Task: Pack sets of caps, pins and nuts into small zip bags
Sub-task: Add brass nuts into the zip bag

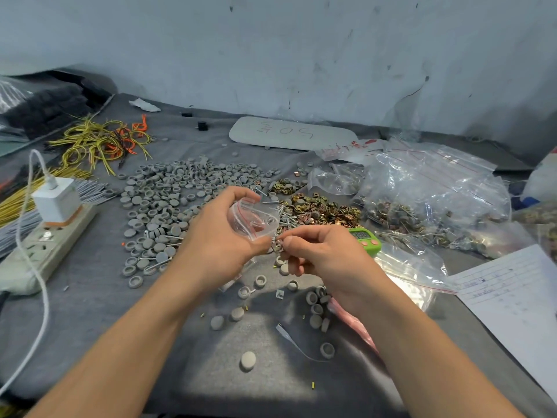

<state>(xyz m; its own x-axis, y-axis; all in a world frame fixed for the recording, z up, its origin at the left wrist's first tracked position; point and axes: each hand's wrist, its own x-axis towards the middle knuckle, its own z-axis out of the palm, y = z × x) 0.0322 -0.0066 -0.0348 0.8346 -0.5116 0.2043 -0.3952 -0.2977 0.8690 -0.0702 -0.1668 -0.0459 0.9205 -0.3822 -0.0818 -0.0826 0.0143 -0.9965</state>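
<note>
Head view: left hand (220, 236) grips a small zip bag (251, 218), held open above the table with some metal bits seemingly inside. Right hand (319, 254) pinches a nut (277, 245) at its mouth. Big heaps of caps (168, 200) and nuts (319, 206) wait, so plenty is left, I'd judge.

Grey caps (164, 206), brassy nuts (319, 206), a clear zip bag (256, 214) — red-lined — and a green timer (365, 237).
</note>
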